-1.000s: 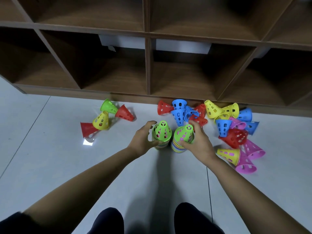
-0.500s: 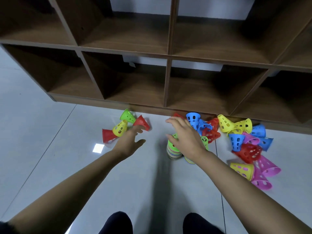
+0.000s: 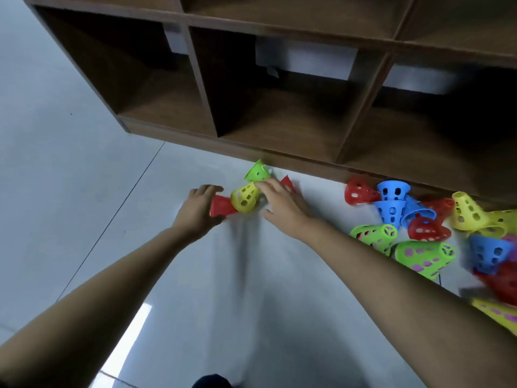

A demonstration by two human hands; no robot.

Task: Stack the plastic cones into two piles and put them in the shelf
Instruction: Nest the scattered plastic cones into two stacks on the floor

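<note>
Through the head camera I look down at the grey floor (image 3: 84, 191) in front of the brown wooden shelf (image 3: 279, 152); its lower compartments open toward me. My left hand (image 3: 200, 211) is curled round the wide end of a red cone (image 3: 221, 206) that lies on its side, with the fingers above it and the thumb below. A yellow cone (image 3: 246, 198) lies against this one, also on its side. My right hand (image 3: 282, 205) is spread with rather straight fingers. Its fingertips rest at the narrow end of the yellow cone, and the thumb stands apart toward me. Just behind, a green cone (image 3: 257, 171) lies near the foot of the shelf, and a second red cone (image 3: 287, 182) shows only partly behind my right hand. Well apart to the right, the left pile (image 3: 375, 235) and the right pile (image 3: 425, 256) are on the floor beside each other, each with a green cone on top. Beyond them a heap of loose cones (image 3: 391, 191), red, blue and yellow, lies along the shelf base. At the right edge the cones are too blurred to tell apart.
</note>
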